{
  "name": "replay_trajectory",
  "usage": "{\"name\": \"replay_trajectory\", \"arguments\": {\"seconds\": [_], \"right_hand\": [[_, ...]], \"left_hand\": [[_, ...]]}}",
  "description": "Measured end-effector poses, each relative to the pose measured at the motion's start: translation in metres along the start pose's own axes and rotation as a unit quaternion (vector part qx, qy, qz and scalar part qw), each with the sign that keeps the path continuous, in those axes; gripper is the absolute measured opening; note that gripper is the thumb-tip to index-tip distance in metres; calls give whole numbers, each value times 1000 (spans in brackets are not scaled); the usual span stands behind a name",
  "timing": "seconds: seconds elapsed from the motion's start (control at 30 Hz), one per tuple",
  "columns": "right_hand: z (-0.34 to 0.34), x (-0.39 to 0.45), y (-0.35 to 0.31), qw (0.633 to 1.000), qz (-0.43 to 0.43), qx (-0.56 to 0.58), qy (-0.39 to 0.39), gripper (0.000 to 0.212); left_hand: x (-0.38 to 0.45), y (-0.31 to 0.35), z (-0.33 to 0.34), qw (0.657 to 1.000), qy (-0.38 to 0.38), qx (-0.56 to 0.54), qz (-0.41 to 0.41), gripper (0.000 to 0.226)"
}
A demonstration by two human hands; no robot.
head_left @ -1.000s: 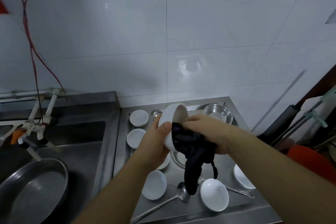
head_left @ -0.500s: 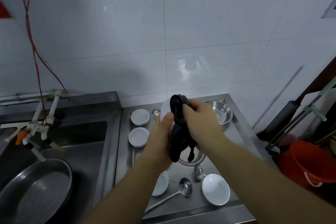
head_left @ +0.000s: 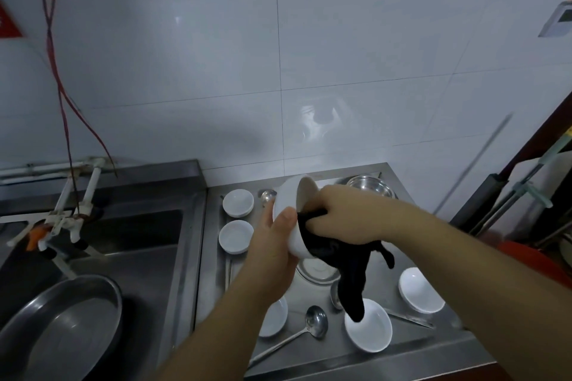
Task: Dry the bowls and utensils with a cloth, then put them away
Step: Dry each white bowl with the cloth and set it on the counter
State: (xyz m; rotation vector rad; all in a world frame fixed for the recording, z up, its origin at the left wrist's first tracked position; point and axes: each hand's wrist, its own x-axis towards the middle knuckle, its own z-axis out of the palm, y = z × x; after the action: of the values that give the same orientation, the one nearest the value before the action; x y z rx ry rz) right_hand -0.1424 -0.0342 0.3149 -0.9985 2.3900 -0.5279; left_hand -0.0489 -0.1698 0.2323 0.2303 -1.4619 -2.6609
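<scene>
My left hand [head_left: 274, 244] grips a white bowl [head_left: 289, 198] from outside, tilted with its mouth facing right, above the steel counter [head_left: 411, 349]. My right hand [head_left: 343, 213] holds a black cloth [head_left: 346, 269] pressed at the bowl's rim and inside; the cloth's loose end hangs down to a white bowl [head_left: 370, 331] near the front edge. Several more white bowls lie on the counter, such as one at the back left [head_left: 238, 202], one below it [head_left: 236, 236] and one at the right [head_left: 419, 290]. A steel ladle [head_left: 312, 323] lies at the front.
A steel bowl [head_left: 370, 185] stands at the counter's back right, another steel bowl [head_left: 318, 271] under my hands. To the left is a sink with a large steel basin [head_left: 65, 328] and taps [head_left: 62, 226]. A red bucket [head_left: 535, 260] and poles stand at the right.
The bowl has turned so its mouth faces right again, and my right hand has moved the cloth from over the rim to the bowl's inside, its end hanging lower.
</scene>
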Motion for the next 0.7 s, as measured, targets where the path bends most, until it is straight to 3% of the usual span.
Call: {"name": "replay_trajectory", "arguments": {"seconds": [0.07, 0.1, 0.2, 0.23, 0.33, 0.4, 0.47, 0.53, 0.6, 0.7], "right_hand": [[9, -1, 6, 986, 6, 165, -11, 31], [17, -1, 7, 960, 12, 278, -6, 28], [41, 5, 1, 832, 15, 550, 62, 27], [46, 9, -1, 820, 19, 564, 98, 28], [48, 16, -4, 888, 24, 412, 203, 22], [43, 17, -4, 911, 37, 349, 215, 23], [40, 16, -5, 919, 56, 348, 176, 27], [38, 15, -2, 897, 87, 415, 121, 30], [37, 12, 7, 832, 120, 536, 79, 41], [39, 6, 15, 775, 109, 621, 42, 72]], "left_hand": [[-3, 1, 0, 1000, -15, 0, 6, 126], [-3, 3, -1, 1000, -14, -1, 9, 128], [0, 3, -4, 1000, 1, -11, 10, 127], [1, 2, -5, 1000, 8, -10, 8, 124], [7, -3, -7, 999, 32, 11, 22, 102], [11, -6, -10, 996, 48, 63, 40, 81], [13, -8, -12, 984, 56, 152, 68, 70], [14, -7, -14, 967, 46, 228, 99, 69], [14, -4, -19, 957, 27, 267, 107, 76], [16, 6, -25, 943, -17, 320, 93, 91]]}}
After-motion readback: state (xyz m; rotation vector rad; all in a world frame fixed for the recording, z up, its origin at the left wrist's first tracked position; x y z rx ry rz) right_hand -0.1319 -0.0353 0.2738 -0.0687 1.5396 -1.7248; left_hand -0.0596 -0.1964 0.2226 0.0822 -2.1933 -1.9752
